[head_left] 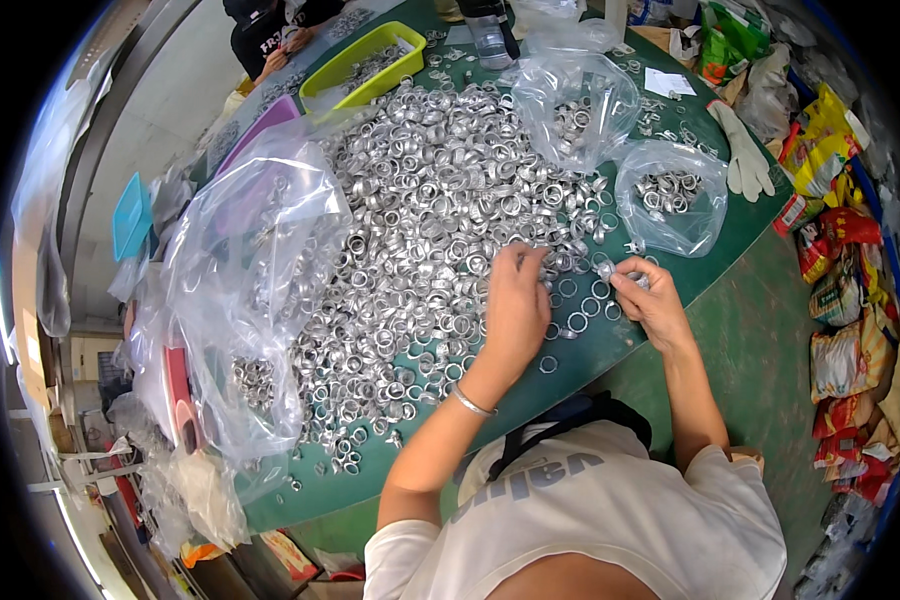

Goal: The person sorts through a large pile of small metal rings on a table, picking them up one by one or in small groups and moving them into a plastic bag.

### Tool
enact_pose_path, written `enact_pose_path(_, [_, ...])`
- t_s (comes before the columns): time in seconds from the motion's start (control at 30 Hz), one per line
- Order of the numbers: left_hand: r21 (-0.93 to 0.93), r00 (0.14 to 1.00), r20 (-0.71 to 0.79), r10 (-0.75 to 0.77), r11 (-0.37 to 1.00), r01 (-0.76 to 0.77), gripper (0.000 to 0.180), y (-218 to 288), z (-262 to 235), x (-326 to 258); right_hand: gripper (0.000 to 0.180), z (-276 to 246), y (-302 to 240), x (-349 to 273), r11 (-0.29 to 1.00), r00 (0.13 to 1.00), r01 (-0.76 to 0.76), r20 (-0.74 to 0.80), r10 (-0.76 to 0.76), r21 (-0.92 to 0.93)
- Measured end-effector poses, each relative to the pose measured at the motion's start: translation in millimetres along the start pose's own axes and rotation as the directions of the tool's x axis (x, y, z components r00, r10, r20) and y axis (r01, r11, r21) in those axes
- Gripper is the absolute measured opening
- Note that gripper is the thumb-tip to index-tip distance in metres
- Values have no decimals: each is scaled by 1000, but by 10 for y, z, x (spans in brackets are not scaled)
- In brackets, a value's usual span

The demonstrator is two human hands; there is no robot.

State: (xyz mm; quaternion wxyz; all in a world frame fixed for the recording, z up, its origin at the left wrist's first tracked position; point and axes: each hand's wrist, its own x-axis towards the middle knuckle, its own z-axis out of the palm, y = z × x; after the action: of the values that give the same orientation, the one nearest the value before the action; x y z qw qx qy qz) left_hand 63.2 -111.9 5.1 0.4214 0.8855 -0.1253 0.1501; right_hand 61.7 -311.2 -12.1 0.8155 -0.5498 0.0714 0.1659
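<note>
A large heap of silvery metal rings [440, 180] covers the middle of the green table [695, 290]. My left hand [518, 305], with a bangle on its wrist, rests at the heap's near right edge. Its fingers are bent and drawn together among the rings; their tips are partly hidden, and what they grip cannot be made out. To its right, my right hand [653, 303] is closed on a few metal rings [606, 268], one showing at the fingertips and others against the palm. Between the two hands, several loose rings [577, 321] lie flat on the table.
Clear plastic bags with rings stand at the right, one bag [705, 215] near my right hand. A big clear bag [220, 250] covers the left side. Farther back are a yellow-green tub [410, 62], a bottle [490, 45], a glove [740, 150] and another person's hand [275, 62].
</note>
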Motion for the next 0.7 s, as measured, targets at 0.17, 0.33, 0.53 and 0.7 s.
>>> enact_pose_path(0.17, [-295, 876, 348, -335, 848, 441, 26, 213, 8, -20, 4, 197, 5, -64, 949, 993, 120, 31, -116, -292])
enact_pose_path(0.33, [-604, 803, 493, -335, 533, 593, 30, 103, 143, -131, 6, 229, 46, -52, 847, 929, 369, 183, -322, -382])
enact_pose_path(0.53, [-660, 815, 485, -317, 479, 579, 33, 217, 96, -225, 6, 229, 137, -132, 933, 968, 247, 103, -228, -261])
enact_pose_path(0.7, [-633, 888, 331, -320, 623, 460, 32, 226, 117, -321, 22, 334, 65, -218, 967, 982, 188, 16, -188, -172])
